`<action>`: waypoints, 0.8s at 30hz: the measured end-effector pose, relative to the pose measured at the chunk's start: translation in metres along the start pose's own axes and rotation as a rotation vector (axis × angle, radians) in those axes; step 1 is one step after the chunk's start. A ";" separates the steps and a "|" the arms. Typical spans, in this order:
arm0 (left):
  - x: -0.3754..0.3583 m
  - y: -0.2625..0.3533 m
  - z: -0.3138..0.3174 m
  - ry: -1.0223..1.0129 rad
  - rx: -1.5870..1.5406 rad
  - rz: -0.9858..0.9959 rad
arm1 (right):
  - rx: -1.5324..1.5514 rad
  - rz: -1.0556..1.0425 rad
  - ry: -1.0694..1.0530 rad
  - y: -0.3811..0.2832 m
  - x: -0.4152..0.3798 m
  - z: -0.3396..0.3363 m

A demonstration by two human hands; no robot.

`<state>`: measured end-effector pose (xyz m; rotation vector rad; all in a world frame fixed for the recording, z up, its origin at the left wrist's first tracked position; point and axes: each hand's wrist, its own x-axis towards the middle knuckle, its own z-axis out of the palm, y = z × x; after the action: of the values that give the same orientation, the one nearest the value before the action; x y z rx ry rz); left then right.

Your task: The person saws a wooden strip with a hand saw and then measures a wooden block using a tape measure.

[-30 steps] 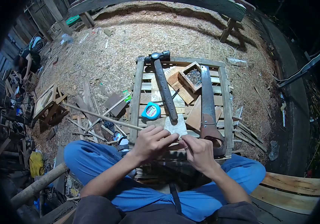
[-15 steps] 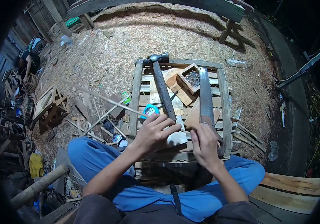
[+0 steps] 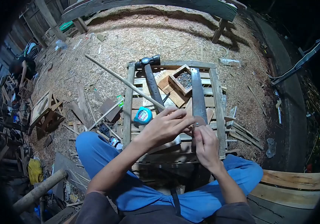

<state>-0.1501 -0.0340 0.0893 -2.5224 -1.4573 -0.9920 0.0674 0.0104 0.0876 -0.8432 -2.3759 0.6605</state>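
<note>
Taking the wooden pallet [image 3: 128, 108] as the landmark: far off its left side, at the frame's edge, another person [image 3: 22, 67] crouches among timber, and nearer in a small wooden stool frame [image 3: 44, 110] lies on the sawdust. A thin wooden stick [image 3: 124, 83] slants from the sawdust left of the pallet down across its slats to the left hand [image 3: 163, 127]. That hand is curled, its fingers closed around the stick's near end above the pallet's front slats, with a pale wood block [image 3: 165, 143] showing just beneath it. A blue tape measure [image 3: 142, 115] sits on the pallet just left of this hand. Behind it a hammer [image 3: 150, 80] lies lengthwise, head at the pallet's far rail. Right of the hammer is a small square wooden box [image 3: 183, 79] holding dark bits, too small to identify. A handsaw [image 3: 198, 99] runs down the pallet's right half. The right hand [image 3: 205, 143] meets the left over the pallet's front right part; its fingers are bent and pressed to the left fingertips, and whether they pinch anything I cannot tell. Blue trouser legs [image 3: 100, 153] flank the pallet's near edge.
</note>
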 end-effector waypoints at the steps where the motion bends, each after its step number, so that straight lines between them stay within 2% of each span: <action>1: 0.004 0.002 -0.003 0.001 -0.002 0.003 | 0.086 0.101 0.055 0.001 -0.002 0.001; 2: 0.007 0.004 -0.006 0.052 0.031 -0.026 | 0.173 0.201 0.110 0.002 -0.003 0.002; 3: 0.009 0.004 -0.008 0.102 0.064 -0.055 | 0.171 0.200 0.113 0.005 -0.003 0.002; 5: 0.002 0.008 -0.008 0.109 0.058 -0.100 | 0.207 0.329 0.142 0.012 -0.006 0.000; 8: -0.021 0.013 -0.004 0.231 -0.020 -0.325 | 0.178 0.320 0.204 0.016 -0.011 0.004; 10: -0.041 0.019 -0.007 0.177 -0.013 -0.376 | 0.172 0.327 0.249 0.015 -0.013 0.008; 13: -0.077 0.021 -0.011 0.058 0.030 -0.445 | 0.400 0.575 0.263 0.011 -0.012 0.002; 16: -0.104 0.020 -0.013 -0.032 0.031 -0.486 | 0.235 0.464 0.225 0.025 -0.013 0.014; 18: -0.114 0.024 -0.016 -0.036 0.024 -0.488 | -0.177 0.277 0.168 0.019 -0.014 0.020; 21: -0.128 0.025 -0.017 -0.011 0.029 -0.511 | -0.337 0.158 0.044 0.010 -0.014 0.023; 23: -0.137 0.018 -0.011 0.039 -0.135 -0.582 | -0.355 0.130 -0.008 0.006 -0.013 0.022; 24: -0.136 0.018 -0.014 0.023 -0.103 -0.571 | -0.339 0.082 -0.065 0.002 -0.013 0.019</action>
<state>-0.1894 -0.1515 0.0288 -2.1760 -2.2357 -1.1759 0.0648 -0.0021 0.0681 -1.0795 -2.5646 0.3214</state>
